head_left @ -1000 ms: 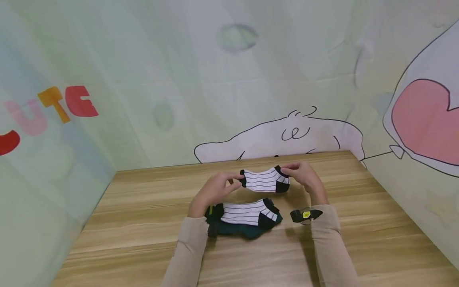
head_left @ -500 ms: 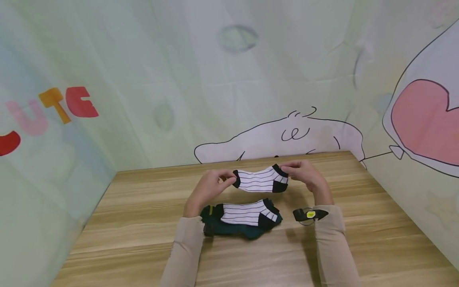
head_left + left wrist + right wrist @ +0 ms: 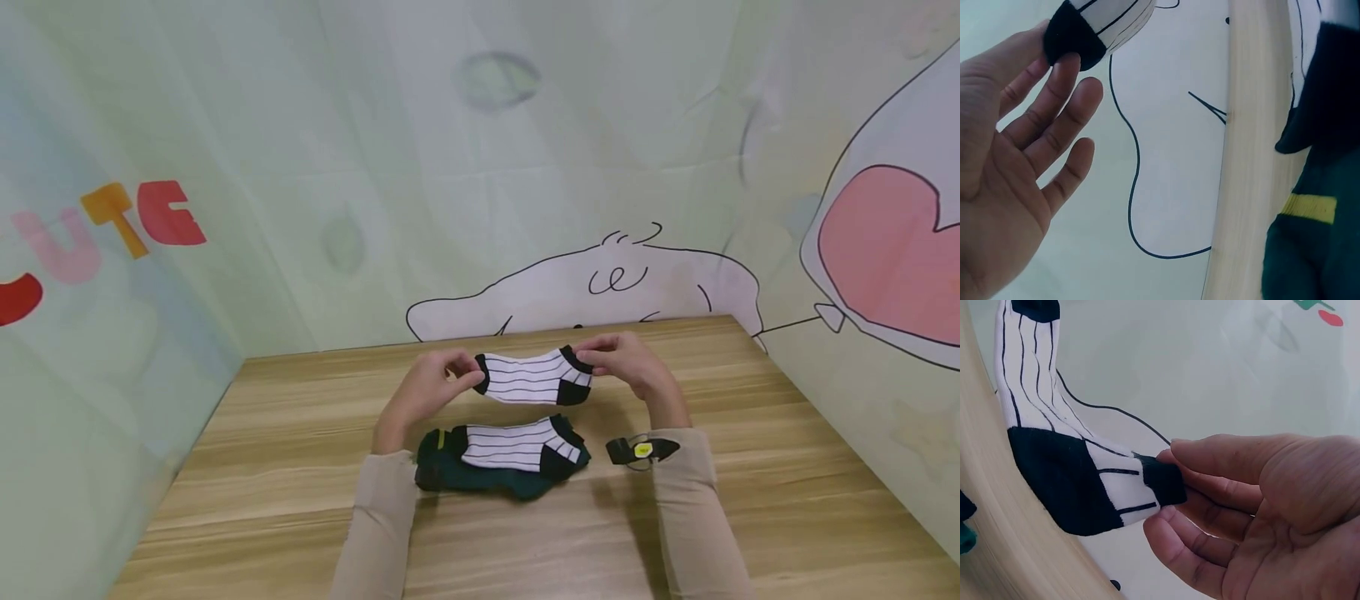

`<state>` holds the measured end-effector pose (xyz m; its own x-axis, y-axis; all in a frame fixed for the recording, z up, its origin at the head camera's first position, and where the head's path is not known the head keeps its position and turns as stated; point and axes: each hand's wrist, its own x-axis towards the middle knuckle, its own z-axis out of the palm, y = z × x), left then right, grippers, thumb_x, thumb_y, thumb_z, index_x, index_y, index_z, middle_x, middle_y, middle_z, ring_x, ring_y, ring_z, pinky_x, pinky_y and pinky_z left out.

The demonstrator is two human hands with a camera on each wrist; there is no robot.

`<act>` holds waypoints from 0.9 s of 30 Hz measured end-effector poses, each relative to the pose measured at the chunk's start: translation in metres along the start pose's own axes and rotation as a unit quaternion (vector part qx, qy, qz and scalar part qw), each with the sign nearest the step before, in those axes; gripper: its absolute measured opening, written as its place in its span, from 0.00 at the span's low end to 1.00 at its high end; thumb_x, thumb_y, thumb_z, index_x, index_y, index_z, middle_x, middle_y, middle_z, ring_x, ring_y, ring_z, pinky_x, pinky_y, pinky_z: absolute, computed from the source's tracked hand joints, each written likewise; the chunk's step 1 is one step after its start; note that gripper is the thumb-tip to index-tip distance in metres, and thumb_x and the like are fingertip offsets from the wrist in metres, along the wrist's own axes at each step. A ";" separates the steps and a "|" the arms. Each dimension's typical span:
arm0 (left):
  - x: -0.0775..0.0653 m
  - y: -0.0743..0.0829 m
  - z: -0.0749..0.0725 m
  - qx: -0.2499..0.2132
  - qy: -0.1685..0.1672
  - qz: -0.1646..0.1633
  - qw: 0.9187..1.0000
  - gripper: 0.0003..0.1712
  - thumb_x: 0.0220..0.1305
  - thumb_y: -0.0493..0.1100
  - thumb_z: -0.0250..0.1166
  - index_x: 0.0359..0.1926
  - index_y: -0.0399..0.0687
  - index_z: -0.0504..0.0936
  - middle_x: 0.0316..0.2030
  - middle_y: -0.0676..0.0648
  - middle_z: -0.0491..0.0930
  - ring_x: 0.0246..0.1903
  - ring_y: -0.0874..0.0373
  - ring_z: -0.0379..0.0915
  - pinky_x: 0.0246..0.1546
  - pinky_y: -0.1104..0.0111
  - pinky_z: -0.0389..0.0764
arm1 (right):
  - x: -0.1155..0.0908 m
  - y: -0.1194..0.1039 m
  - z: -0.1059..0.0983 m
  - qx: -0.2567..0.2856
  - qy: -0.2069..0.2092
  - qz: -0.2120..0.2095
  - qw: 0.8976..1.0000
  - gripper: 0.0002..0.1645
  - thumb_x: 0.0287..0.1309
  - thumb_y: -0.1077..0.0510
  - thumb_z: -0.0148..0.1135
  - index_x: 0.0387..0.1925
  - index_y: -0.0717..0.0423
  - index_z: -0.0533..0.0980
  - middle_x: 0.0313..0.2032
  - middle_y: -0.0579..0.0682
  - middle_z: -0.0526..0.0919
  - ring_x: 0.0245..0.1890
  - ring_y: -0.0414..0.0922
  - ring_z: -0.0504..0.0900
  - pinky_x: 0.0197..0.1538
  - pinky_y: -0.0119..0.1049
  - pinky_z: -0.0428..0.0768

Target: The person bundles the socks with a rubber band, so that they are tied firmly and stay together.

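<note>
A white ankle sock (image 3: 521,379) with thin dark stripes and a black toe, heel and cuff is stretched sideways between both hands, raised over the table. My left hand (image 3: 429,385) pinches its black toe (image 3: 1075,39) between thumb and fingers. At the other end my right hand (image 3: 628,367) pinches the black cuff (image 3: 1165,481), and the black heel (image 3: 1057,481) hangs below. Nearer the body, a matching striped sock (image 3: 502,446) lies flat on top of dark green socks (image 3: 480,479), one with a yellow band (image 3: 1311,208).
The wood-grain table (image 3: 285,483) meets printed cloth walls (image 3: 300,208) at the back and both sides. A black strap with a yellow tag (image 3: 642,450) sits at the right wrist.
The left hand has moved left and taken hold of the toe. The held sock has shifted a little to the left, with the right hand still at its cuff.
</note>
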<state>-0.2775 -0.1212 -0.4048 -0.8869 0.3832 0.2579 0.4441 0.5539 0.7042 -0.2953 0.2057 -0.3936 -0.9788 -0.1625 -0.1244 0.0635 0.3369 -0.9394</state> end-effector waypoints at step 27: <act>-0.017 -0.010 -0.029 -0.057 -0.070 0.008 0.996 0.09 0.66 0.39 0.67 0.47 0.48 0.81 0.36 0.49 0.83 0.35 0.54 0.79 0.41 0.61 0.79 | -0.008 -0.005 0.002 -0.092 -0.154 -0.110 0.978 0.03 0.62 0.70 0.62 0.37 0.63 0.76 0.38 0.55 0.78 0.38 0.49 0.76 0.42 0.42 0.77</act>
<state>-0.2704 -0.1544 -0.3971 -0.8496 0.4954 0.1808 0.4339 0.4618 0.7736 -0.2871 0.2034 -0.3889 -0.8585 -0.5110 -0.0431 -0.2054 0.4197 -0.8841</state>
